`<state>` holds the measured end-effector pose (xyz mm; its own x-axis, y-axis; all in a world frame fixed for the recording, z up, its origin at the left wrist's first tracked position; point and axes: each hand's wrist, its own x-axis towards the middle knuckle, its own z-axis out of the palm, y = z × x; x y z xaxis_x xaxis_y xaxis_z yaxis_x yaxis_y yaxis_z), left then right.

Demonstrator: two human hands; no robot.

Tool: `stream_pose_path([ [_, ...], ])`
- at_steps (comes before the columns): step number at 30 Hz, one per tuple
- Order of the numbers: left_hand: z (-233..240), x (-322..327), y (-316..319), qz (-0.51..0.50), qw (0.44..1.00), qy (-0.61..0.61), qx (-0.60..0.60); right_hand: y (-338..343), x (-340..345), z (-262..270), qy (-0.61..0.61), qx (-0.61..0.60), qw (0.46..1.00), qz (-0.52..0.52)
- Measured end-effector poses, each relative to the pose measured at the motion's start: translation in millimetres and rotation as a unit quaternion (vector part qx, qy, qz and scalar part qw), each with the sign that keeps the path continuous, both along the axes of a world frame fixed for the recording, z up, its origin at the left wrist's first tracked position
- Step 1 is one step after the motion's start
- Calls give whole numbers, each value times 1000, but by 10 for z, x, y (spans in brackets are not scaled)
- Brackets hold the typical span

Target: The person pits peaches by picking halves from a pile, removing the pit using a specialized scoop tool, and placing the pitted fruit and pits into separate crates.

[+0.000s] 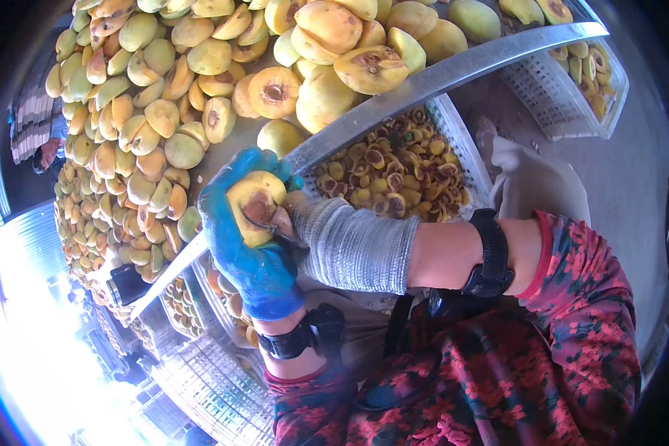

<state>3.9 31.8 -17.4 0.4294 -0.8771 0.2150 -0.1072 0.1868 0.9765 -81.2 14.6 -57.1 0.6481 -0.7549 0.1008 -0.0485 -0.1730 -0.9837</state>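
My left hand (pixel 237 240), in a blue coated glove, is closed around a yellow halved fruit (pixel 258 206), its cut side up with a brown pit cavity. My right hand (pixel 301 220), with a grey knitted covering over the wrist, is against the fruit's right side. A thin curved blade (pixel 253 222) lies at the cavity, its handle mostly hidden in my right hand. Behind my hands, many halved fruits (pixel 212 56) are heaped on a table with a metal rim (pixel 368 111).
Under the rim stands a white plastic crate (pixel 463 145) full of brown and yellow cut pieces. Another crate (pixel 557 106) with fruit is at upper right. Crates (pixel 217 384) stand at lower left. Part of another person (pixel 50 150) shows at far left.
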Motion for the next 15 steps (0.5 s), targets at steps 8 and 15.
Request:
stream_pose_path([
  [8,-6,24,-9,14,999,-5,40,-9,-178,95,82,-161,979,95],
  [15,37,119,20,-82,979,138,123,-22,-145,100,-38,-19,989,139],
])
